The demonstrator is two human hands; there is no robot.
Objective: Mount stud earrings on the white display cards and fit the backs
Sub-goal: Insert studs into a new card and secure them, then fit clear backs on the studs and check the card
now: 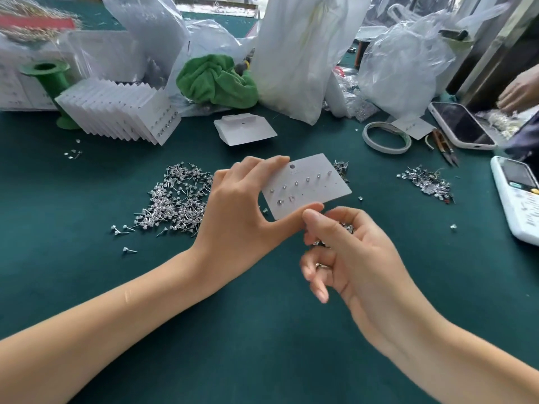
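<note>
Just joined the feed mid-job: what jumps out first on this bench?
In the centre, the left hand holds a white card with several studs already in it, the right hand just beneath. A big heap of loose studs lies left of them, and a fanned stack of finished cards behind.

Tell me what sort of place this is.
Probably a small jewellery packing workbench: loose stud earrings heaped on green felt, a stack of filled display cards, and the left hand holding a part-filled card.
</note>
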